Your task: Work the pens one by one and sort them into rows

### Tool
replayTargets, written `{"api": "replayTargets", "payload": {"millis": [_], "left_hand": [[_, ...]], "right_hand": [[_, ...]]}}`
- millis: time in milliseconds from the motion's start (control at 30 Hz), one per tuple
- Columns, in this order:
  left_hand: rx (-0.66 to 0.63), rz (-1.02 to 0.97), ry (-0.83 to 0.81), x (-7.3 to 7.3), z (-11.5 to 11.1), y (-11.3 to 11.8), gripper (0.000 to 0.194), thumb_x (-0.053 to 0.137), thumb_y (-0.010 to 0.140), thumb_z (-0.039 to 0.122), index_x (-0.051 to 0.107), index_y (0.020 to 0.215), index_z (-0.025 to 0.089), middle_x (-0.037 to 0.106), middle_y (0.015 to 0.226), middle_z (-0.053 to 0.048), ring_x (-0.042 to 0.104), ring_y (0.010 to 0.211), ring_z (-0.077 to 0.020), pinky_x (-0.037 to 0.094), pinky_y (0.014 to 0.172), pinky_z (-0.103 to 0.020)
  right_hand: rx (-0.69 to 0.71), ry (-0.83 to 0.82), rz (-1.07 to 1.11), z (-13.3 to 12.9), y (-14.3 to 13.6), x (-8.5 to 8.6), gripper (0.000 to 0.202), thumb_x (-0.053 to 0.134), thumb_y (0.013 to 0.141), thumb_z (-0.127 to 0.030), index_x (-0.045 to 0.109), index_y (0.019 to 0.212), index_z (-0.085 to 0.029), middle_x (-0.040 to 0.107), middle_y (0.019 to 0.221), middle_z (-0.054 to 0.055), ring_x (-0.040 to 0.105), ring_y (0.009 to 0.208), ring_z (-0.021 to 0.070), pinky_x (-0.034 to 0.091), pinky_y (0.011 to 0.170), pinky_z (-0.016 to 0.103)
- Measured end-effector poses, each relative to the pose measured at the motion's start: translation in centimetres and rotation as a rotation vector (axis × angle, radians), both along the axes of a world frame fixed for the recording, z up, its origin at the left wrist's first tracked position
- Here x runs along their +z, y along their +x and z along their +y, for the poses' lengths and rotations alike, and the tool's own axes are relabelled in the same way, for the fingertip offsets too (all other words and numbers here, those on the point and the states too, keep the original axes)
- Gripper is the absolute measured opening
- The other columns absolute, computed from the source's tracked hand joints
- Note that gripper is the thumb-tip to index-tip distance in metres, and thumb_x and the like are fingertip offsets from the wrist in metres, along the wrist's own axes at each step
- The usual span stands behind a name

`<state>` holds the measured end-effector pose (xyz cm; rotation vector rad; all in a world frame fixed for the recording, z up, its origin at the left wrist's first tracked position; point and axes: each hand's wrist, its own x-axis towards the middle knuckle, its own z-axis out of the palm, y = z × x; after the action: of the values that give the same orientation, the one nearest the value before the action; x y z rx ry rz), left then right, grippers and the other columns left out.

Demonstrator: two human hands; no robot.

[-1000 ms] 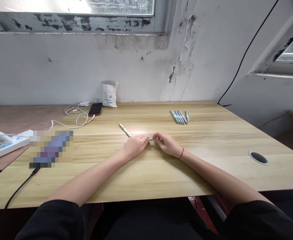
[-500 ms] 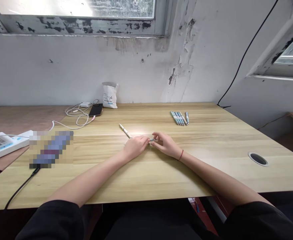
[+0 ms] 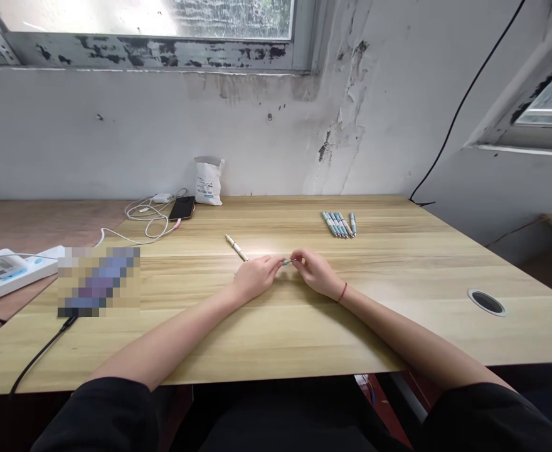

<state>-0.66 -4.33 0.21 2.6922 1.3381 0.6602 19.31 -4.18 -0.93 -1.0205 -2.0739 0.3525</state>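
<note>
My left hand (image 3: 256, 276) is closed on a small green pen part (image 3: 286, 262) whose tip pokes out to the right of its fingers. My right hand (image 3: 317, 272), with a red band at the wrist, pinches the thin end of that same piece. Left of and behind my left hand lies a white pen (image 3: 236, 247), its near end hidden by the hand. Farther back, a row of several capped-looking pens (image 3: 337, 224) lies side by side, and a single blue-green pen (image 3: 352, 224) rests just right of the row.
On the wooden table (image 3: 266, 339) are a white pouch (image 3: 209, 181), a black phone (image 3: 182, 208) with white cables, and a blurred-out device (image 3: 100, 282) with a black cord. A power strip (image 3: 17, 273) lies at the left; a cable hole (image 3: 487, 302) is at the right.
My right hand's fingers have closed from a looser, more spread pose onto the thin end of the green part. My left hand has barely moved.
</note>
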Motion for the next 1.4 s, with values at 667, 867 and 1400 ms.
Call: {"api": "replayTargets", "payload": {"millis": [667,867,1400], "left_hand": [[-0.021,0.063,0.006,0.4,-0.2,0.0,0.037,0.032,0.094,0.030,0.043,0.128,0.037,0.061,0.094,0.000,0.060,0.077,-0.0142,0.044,0.062,-0.022],[-0.030,0.014,-0.035,0.7,-0.4,0.0,0.035,0.034,0.094,0.026,0.046,0.126,0.034,0.062,0.103,-0.001,0.061,0.087,-0.0142,0.047,0.070,-0.023],[-0.053,0.022,0.075,-0.4,0.0,0.0,0.027,0.031,0.095,0.032,0.047,0.114,0.022,0.066,0.097,-0.003,0.064,0.080,-0.0172,0.044,0.060,-0.025]], "right_hand": [[0.097,-0.217,0.127,-0.1,0.3,0.7,0.015,0.042,0.087,-0.022,0.050,0.099,-0.019,0.066,0.081,0.003,0.062,0.076,0.0143,0.048,0.069,0.028],[-0.035,-0.242,0.157,0.2,0.8,1.0,0.016,0.043,0.081,-0.022,0.056,0.090,-0.018,0.060,0.070,-0.001,0.054,0.062,0.0126,0.042,0.060,0.025],[0.093,-0.206,0.067,0.1,0.4,0.7,0.029,0.045,0.088,-0.039,0.065,0.091,-0.018,0.064,0.077,0.004,0.049,0.061,0.0120,0.039,0.056,0.024]]}}
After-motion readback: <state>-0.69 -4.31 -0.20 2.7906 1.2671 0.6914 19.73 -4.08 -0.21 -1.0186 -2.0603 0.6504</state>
